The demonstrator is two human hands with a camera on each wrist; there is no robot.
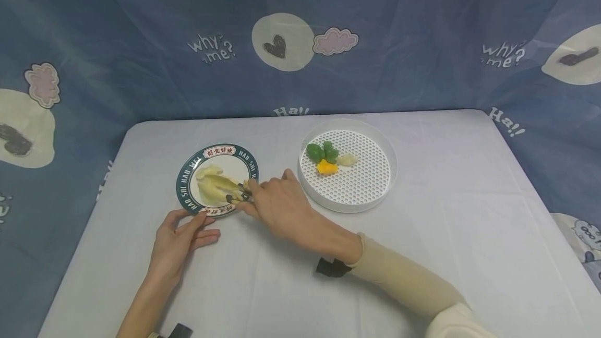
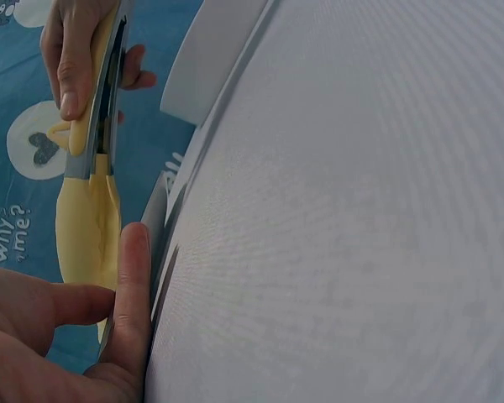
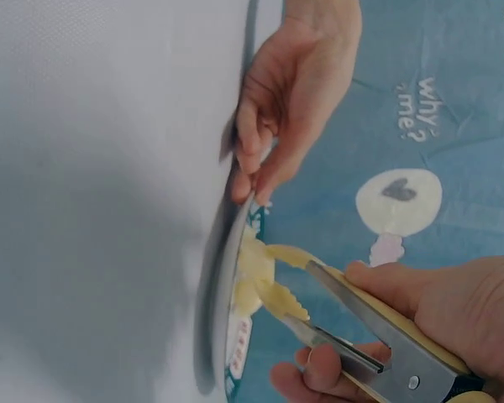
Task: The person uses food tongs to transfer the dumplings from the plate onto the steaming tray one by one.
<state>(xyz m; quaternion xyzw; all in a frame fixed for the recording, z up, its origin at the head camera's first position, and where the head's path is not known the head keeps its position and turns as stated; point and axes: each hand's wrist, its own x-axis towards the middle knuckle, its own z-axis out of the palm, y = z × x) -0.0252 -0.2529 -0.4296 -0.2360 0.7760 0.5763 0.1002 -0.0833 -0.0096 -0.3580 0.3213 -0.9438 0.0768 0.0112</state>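
My right hand (image 1: 286, 207) grips yellow-tipped metal tongs (image 3: 378, 336), their tips spread over the plate in the right wrist view. Pale yellow pieces (image 3: 254, 270) lie on the green-rimmed white plate (image 1: 183, 186), around the tong tips; whether the tips pinch one I cannot tell. My left hand (image 1: 176, 244) holds the plate's near edge, the thumb on top of the rim and a finger beneath; in the left wrist view, thumb and finger (image 2: 133, 311) close on that edge.
Right of the plate stands a round white tray (image 1: 347, 207) with a perforated base. On it are green pieces (image 1: 315, 153), a yellow-orange piece (image 1: 327, 167) and a pale piece (image 1: 347, 160). A printed blue cloth (image 1: 399, 82) hangs behind the white table (image 1: 451, 233).
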